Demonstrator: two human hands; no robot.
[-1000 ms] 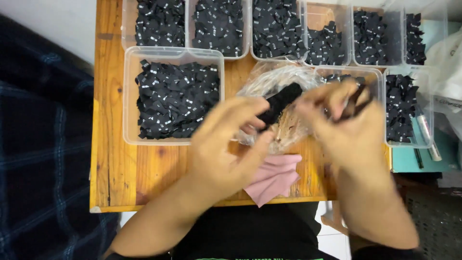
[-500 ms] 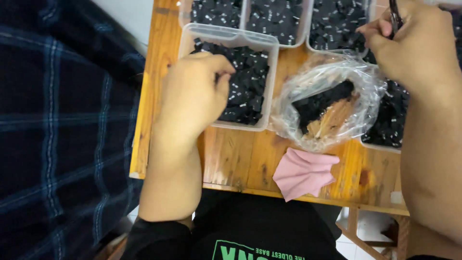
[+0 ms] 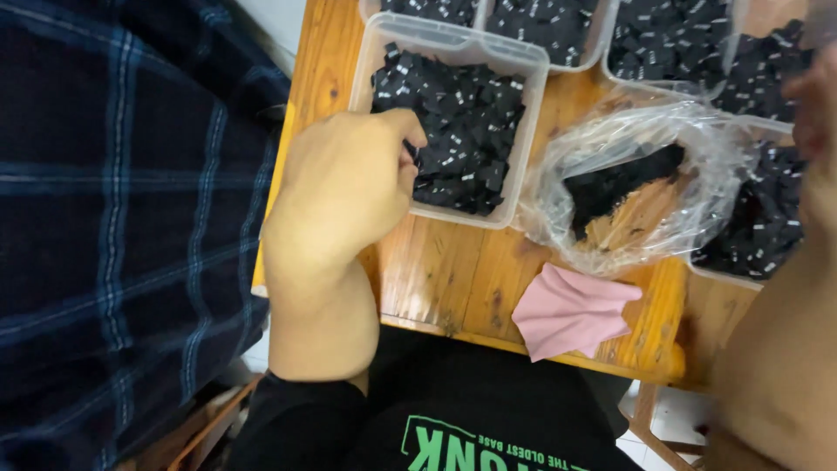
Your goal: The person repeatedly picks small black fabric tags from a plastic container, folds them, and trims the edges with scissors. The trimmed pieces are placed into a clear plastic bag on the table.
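Wooden table [image 3: 453,275] bore a clear tub [image 3: 514,131] of small black pieces [image 3: 462,131]. Left hand [image 3: 344,187] dipped curled fingers among them; its grip was hidden. Beside lay a plastic bag [image 3: 628,183] and pink cloth [image 3: 571,310]. Right hand [image 3: 819,113] was blurred, grip unclear.

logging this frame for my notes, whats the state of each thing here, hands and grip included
left hand: fingers curled into the nearest tub, grip on the pieces hidden
right hand: blurred at the frame edge, grip unclear
nearest tub: open, no lid, full of small black pieces
clear bag: open-mouthed, crumpled, black pieces inside
pink cloth: crumpled, lying on the wooden table
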